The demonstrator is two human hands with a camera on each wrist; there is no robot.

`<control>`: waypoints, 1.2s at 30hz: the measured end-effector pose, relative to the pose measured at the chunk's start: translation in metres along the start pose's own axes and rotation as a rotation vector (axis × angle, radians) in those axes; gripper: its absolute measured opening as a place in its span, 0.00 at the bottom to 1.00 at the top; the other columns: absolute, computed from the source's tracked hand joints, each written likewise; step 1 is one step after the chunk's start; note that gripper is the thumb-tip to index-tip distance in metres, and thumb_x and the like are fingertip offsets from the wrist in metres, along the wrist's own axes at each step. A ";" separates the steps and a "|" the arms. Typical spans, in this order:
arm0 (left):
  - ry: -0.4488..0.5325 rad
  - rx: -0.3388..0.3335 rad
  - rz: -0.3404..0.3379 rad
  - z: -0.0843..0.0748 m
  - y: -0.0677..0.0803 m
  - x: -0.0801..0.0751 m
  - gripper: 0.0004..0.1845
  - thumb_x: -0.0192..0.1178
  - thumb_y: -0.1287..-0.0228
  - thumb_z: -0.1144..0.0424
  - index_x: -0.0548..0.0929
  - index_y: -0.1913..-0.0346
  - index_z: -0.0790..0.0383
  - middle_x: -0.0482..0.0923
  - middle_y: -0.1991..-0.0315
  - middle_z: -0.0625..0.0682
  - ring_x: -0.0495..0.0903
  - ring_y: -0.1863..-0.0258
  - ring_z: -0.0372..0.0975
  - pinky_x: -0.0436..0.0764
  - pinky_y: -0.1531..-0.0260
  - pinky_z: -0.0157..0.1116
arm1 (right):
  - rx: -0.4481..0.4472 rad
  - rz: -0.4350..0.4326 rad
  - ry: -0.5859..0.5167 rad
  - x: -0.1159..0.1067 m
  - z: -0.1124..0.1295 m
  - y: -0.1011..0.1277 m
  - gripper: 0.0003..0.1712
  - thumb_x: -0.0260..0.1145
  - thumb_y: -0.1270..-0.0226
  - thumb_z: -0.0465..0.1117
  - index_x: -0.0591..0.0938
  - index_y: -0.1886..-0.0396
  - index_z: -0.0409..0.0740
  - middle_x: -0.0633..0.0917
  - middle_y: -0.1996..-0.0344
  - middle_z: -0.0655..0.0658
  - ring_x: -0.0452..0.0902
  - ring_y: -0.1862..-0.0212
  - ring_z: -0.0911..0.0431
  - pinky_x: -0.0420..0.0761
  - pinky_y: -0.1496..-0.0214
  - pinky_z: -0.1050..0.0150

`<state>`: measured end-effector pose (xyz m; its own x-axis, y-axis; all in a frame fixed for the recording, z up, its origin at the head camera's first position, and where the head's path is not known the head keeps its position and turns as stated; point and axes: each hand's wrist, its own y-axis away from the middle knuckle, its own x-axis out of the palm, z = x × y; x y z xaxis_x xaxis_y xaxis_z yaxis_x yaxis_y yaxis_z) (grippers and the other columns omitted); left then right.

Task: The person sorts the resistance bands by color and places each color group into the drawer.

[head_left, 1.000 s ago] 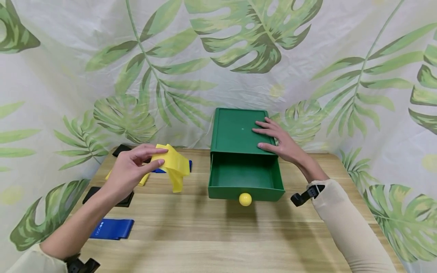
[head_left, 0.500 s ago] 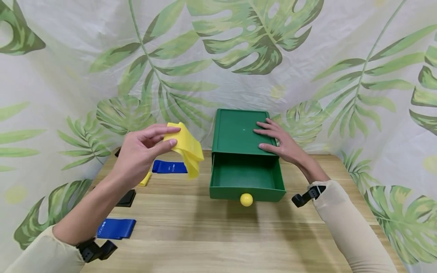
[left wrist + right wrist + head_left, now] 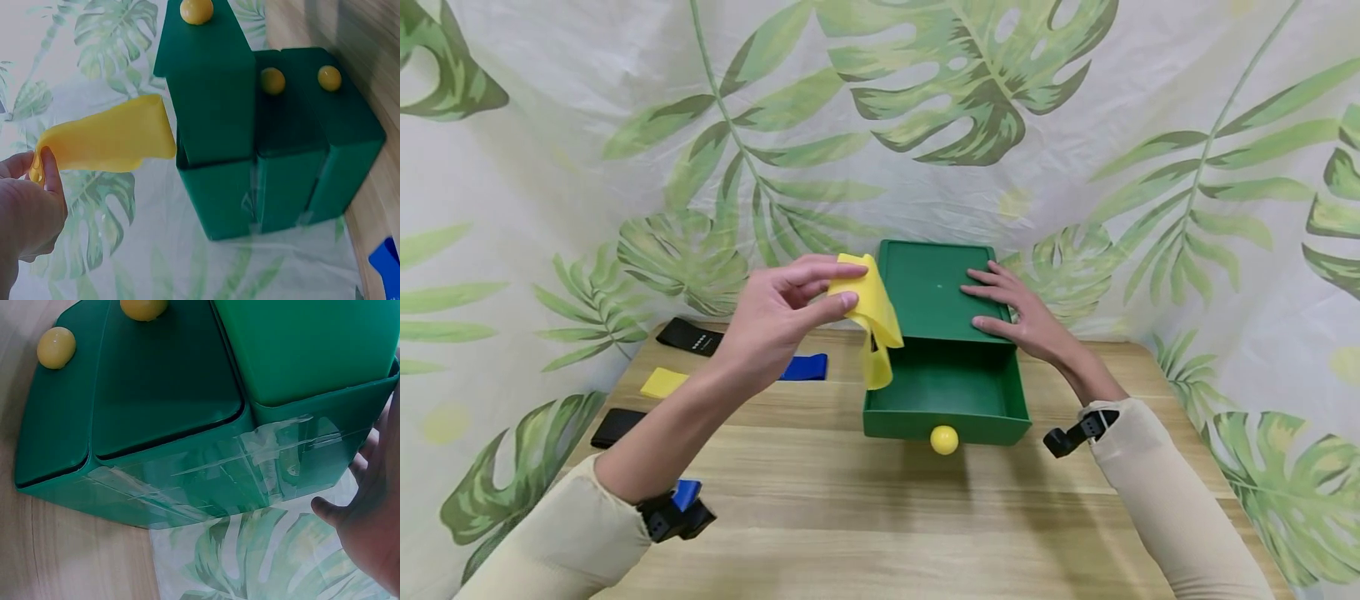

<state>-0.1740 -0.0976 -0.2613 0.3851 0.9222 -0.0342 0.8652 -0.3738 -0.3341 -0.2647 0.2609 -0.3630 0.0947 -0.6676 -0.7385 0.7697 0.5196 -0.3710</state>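
Observation:
My left hand [image 3: 767,317] pinches a yellow resistance loop band [image 3: 880,308] between thumb and fingers. The band hangs in folds over the left side of the green drawer unit [image 3: 917,283], its lower end overlapping the pulled-out top drawer [image 3: 898,423] in the head view. From the left wrist, the band [image 3: 106,140] stretches toward that drawer's side. My right hand [image 3: 1022,312] rests on the right part of the unit's top with fingers spread. The drawer bears a round yellow knob [image 3: 944,440]; its visible interior is bare. Two lower drawers [image 3: 162,381] are pushed in.
Left on the wooden table [image 3: 850,517] lie more bands: a black one [image 3: 688,336] at the back, a yellow one [image 3: 662,383], another black one [image 3: 616,427], and blue ones [image 3: 807,367], partly behind my left arm. A leaf-patterned cloth [image 3: 820,167] hangs behind.
My left hand has carried the yellow band up and to the right, from over the table to the pulled-out drawer. My right hand has stayed on top of the unit.

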 end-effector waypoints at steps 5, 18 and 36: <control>0.036 -0.013 0.040 0.008 -0.009 0.018 0.18 0.67 0.37 0.66 0.83 0.44 0.64 0.75 0.42 0.56 0.80 0.44 0.44 0.82 0.51 0.37 | 0.006 0.002 -0.002 0.000 -0.001 0.000 0.30 0.66 0.33 0.48 0.74 0.31 0.53 0.63 0.26 0.46 0.39 0.22 0.45 0.43 0.26 0.35; 0.143 -0.039 0.147 0.036 -0.028 0.064 0.16 0.64 0.36 0.70 0.83 0.46 0.68 0.78 0.44 0.55 0.79 0.43 0.44 0.83 0.51 0.39 | 0.024 -0.004 -0.002 0.000 0.000 0.000 0.29 0.66 0.32 0.47 0.74 0.32 0.55 0.64 0.27 0.49 0.39 0.21 0.51 0.43 0.27 0.35; 0.180 -0.172 0.309 0.064 -0.033 0.099 0.17 0.64 0.35 0.67 0.82 0.44 0.65 0.78 0.42 0.53 0.82 0.50 0.43 0.81 0.49 0.48 | -0.049 -0.003 -0.003 0.001 -0.002 0.000 0.28 0.60 0.29 0.51 0.75 0.33 0.46 0.64 0.27 0.40 0.41 0.22 0.42 0.43 0.27 0.33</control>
<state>-0.1847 0.0121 -0.3138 0.6725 0.7375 0.0619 0.7352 -0.6561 -0.1705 -0.2657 0.2611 -0.3651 0.0939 -0.6708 -0.7356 0.7380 0.5429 -0.4008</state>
